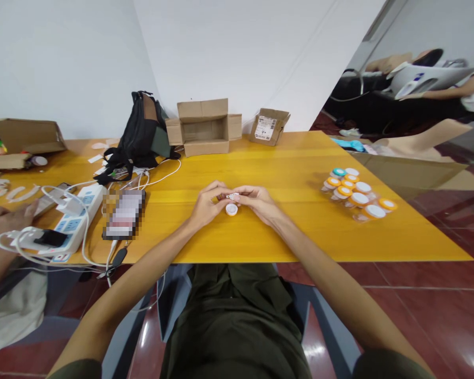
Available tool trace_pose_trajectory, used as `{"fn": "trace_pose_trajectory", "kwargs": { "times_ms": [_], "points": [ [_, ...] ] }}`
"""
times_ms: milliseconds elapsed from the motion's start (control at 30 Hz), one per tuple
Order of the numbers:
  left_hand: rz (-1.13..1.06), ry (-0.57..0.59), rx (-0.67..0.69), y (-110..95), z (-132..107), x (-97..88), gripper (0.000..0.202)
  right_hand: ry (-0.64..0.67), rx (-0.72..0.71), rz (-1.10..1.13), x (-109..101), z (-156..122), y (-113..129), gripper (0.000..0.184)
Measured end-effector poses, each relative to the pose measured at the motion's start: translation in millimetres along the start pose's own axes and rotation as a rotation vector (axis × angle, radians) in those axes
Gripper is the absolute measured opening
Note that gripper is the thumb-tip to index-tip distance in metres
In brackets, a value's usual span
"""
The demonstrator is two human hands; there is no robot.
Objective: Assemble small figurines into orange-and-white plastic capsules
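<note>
Above the middle of the yellow table [260,242], my left hand [212,202] and my right hand [257,201] meet fingertip to fingertip. Between them they pinch a small white and pinkish piece [233,197], too small to name. Both hands are closed on it with thumbs and forefingers. Just below the fingers sits a small round container [231,210] with a white top and an orange rim; whether it is a lid or a jar I cannot tell.
Several small jars [357,193] with orange, white and teal lids are grouped at right. At left lie a power strip [77,221], a phone [125,213], cables and a co-worker's hand [11,221]. Behind are a black backpack [140,131], an open cardboard box [204,147] and a smaller carton [269,126].
</note>
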State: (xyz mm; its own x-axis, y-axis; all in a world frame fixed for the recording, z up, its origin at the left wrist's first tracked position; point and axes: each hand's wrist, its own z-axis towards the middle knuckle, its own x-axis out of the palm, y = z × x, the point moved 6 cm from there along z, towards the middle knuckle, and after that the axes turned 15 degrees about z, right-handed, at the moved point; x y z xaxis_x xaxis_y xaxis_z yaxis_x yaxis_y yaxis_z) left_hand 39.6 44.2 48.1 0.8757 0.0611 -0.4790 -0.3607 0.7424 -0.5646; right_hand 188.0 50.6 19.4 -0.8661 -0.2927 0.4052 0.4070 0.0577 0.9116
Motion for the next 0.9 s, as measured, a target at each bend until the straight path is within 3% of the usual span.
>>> {"fn": "trace_pose_trajectory", "kwargs": {
  "times_ms": [467, 900],
  "points": [
    [-0.004, 0.011, -0.101, 4.2, -1.6, 4.6, 0.028, -0.017, -0.098, -0.070, -1.8, 2.1, 0.3, 0.033],
    [0.006, 0.022, -0.083, 1.8, -1.9, 4.7, 0.024, -0.033, -0.190, -0.118, -3.1, -0.8, 8.0, 0.026]
  ]
}}
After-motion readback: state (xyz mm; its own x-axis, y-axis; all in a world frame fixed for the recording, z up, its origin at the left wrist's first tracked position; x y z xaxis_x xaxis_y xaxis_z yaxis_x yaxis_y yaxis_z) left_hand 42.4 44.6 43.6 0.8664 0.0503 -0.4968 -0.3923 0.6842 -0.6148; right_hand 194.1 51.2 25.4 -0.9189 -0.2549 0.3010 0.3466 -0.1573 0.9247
